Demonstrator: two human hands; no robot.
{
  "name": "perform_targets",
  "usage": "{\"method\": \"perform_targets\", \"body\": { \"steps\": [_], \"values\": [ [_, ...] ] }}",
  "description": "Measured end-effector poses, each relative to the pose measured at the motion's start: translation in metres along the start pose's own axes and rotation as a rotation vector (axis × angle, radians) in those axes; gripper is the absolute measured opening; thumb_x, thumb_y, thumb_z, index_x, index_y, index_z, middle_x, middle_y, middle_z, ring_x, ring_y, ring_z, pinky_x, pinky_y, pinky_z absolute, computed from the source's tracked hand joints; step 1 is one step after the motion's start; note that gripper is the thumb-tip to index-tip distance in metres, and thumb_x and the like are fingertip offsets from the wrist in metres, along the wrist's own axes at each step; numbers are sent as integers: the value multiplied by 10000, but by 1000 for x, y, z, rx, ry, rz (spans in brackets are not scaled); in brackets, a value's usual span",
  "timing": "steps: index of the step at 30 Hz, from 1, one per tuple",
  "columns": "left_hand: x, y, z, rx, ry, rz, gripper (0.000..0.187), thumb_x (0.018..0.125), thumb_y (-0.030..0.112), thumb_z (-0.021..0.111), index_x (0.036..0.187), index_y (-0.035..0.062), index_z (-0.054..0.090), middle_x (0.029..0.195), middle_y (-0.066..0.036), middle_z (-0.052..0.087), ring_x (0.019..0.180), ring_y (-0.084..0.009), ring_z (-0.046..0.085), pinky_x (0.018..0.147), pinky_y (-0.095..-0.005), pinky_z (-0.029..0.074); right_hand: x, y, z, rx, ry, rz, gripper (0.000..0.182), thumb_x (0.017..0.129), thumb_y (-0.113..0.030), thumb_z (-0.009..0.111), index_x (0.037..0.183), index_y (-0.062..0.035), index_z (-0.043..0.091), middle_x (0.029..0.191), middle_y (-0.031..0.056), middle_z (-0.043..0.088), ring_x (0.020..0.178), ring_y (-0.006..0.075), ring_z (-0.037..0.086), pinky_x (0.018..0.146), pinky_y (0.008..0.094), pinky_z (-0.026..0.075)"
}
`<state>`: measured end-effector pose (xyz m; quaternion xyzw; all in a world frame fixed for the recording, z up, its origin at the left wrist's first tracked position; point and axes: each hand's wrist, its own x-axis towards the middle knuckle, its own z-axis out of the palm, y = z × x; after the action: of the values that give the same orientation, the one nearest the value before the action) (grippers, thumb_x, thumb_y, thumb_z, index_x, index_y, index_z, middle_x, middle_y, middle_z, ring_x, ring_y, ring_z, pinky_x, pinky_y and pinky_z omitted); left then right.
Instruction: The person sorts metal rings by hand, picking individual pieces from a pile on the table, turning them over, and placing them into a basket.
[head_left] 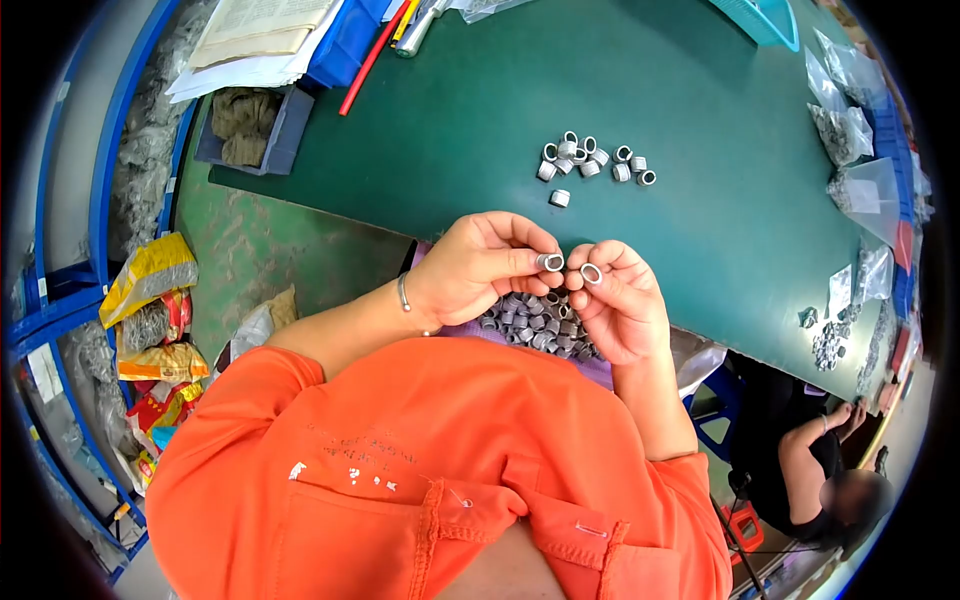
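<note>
Between the thumb and fingers of my left hand (480,262) is a short grey metal sleeve (549,262), its open end showing. Close beside it, my right hand (622,300) pinches a metal ring (591,273), its round opening facing up toward me. The two pieces are apart, with a small gap between them. Below both hands, a heap of similar grey metal sleeves (540,322) lies in my lap, partly covered by the hands. Farther out on the green table, a loose group of these sleeves (580,160) stands and lies scattered.
The green table (430,150) has a grey bin (262,130) with cloth, a red pencil (372,62) and a turquoise basket (760,18). Plastic bags (845,130) line its right edge. Another person (805,450) sits at the lower right. Blue shelving (90,300) stands at the left.
</note>
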<state>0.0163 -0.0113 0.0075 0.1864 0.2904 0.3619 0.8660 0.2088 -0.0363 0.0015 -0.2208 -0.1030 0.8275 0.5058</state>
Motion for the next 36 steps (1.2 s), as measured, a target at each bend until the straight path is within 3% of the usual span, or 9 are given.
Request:
{"method": "perform_targets", "body": {
  "steps": [12,14,15,17,19,24,29,32,36],
  "values": [
    [-3,0,1,56,-63,7,67,833,-33,561,867,-5,611,888,-127,600,777,-182,626,672,-257,546,-9,-3,0,-60,40,3,88,830,79,524,895,50,575,960,187,600,806,219,642,697,278,558],
    [-4,1,3,317,-67,63,111,790,-71,568,828,9,635,880,-110,608,793,-183,627,673,-258,530,-11,-4,-2,-82,46,6,112,815,111,508,871,52,585,949,179,605,808,223,639,700,284,551],
    [-4,2,2,320,-68,67,111,790,-71,568,828,9,635,880,-110,608,793,-183,627,673,-258,530,-14,-5,-4,-369,42,-60,151,785,132,489,841,43,597,931,164,613,812,220,632,707,287,533],
    [-2,4,0,1173,-133,510,151,732,-92,581,815,16,649,876,-91,612,807,-191,618,683,-273,503,-12,-8,-3,-659,34,-133,191,755,153,470,811,34,609,913,149,620,816,216,624,713,291,516],
    [11,8,3,1484,-2,885,189,702,-64,616,866,27,642,863,-81,584,817,-245,578,711,-311,467,-2,-14,3,-1397,156,-534,231,707,147,449,779,13,623,864,130,625,823,216,611,718,295,487],
    [37,12,10,1709,147,924,207,696,5,669,897,16,626,814,-93,545,768,-257,563,687,-328,469,44,-24,6,-1837,342,-853,159,741,31,602,893,-12,605,914,146,552,832,293,555,719,354,460],
    [26,15,7,1552,78,692,159,746,-38,633,901,-10,614,844,-93,567,718,-188,612,662,-265,493,45,-28,-5,-2016,362,-916,121,742,7,625,856,-9,588,924,133,550,828,305,532,710,374,452],
    [21,13,1,851,109,308,190,830,-57,552,1018,-30,558,975,-87,610,850,-143,624,746,-251,514,45,-28,-7,-2033,368,-1002,121,734,16,627,843,-19,585,912,114,566,817,293,534,706,363,453],
    [19,15,1,509,45,198,263,841,-54,539,1098,-26,490,1028,-159,613,897,-194,627,766,-278,521,44,-28,-7,-1844,398,-921,142,752,23,627,879,-19,577,878,105,584,755,246,571,664,308,473]
  ]
}}
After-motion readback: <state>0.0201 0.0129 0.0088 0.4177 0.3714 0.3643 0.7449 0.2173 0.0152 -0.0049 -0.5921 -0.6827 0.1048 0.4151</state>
